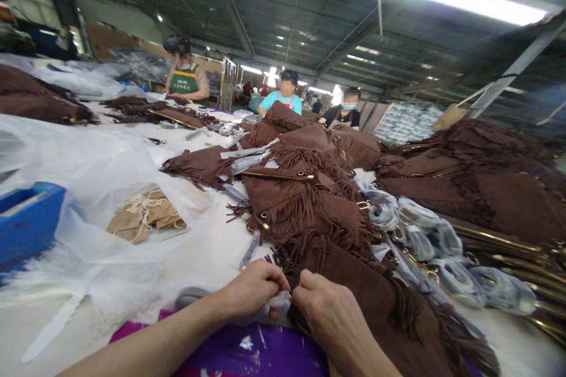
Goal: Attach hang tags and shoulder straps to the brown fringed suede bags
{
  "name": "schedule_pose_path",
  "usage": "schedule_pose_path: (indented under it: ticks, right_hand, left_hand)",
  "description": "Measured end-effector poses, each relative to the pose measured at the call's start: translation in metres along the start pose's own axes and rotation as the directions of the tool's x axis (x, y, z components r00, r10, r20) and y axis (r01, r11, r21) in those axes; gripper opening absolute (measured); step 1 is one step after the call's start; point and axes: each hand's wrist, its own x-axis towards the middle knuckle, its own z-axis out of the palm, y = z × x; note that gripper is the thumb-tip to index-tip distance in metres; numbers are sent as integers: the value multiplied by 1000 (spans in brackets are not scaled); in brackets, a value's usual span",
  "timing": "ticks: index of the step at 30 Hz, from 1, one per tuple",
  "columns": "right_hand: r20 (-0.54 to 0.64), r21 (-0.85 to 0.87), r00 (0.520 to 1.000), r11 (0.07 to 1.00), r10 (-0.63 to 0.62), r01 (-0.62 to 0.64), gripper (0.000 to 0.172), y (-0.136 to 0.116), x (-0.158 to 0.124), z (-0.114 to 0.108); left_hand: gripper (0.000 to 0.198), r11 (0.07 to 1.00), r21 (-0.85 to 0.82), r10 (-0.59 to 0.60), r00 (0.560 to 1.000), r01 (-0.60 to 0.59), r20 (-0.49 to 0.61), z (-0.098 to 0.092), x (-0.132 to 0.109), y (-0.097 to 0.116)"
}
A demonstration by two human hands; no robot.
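Across the scene, from near to far, ran one long white table (216,247). Three people stood at its far side: one in a green apron (186,82), one in turquoise (289,101) and one in black (347,115). Dark brown fringed bags (305,218) lay heaped centre and right, too overlapped to count. On the left spread one large translucent white plastic sack (110,165), with one blue box-shaped holder (30,224) beside it. One glossy purple plastic sheet (260,347) lay nearest. Just right of it was one nearer dark brown bag (354,277), beside two bare hands. The left hand (254,288) had finger and thumb together, clamped on one crumpled clear plastic wrapping (279,305); the right hand (329,309) was curled at the bag's left edge, its grip impossible to tell. Farther right sat at least five grey plastic-wrapped coils (457,283); several tan card tags (145,215) lay left.
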Motion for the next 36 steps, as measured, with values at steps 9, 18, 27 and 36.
schedule_pose_path:
  ticks: [9, 18, 27, 36]
  right_hand:
    - [-32, 162, 997, 984, -72, 76, 17, 10, -9, 13]
    - [61, 427, 998, 904, -17, -11, 19, 14, -19, 24]
    - [193, 805, 974, 549, 118, -226, 11, 17, -13, 11]
    - [58, 869, 955, 456, 292, -192, 23, 5, 13, 16]
  left_hand:
    - [26, 994, -107, 0, 999, 5, 52, 1, -3, -1]
    - [20, 999, -38, 13, 998, -11, 63, 4, -2, -7]
    - [9, 866, 455, 311, 936, -207, -167, 4, -6, 1]
    - [12, 799, 506, 470, 862, -325, -188, 4, -2, 1]
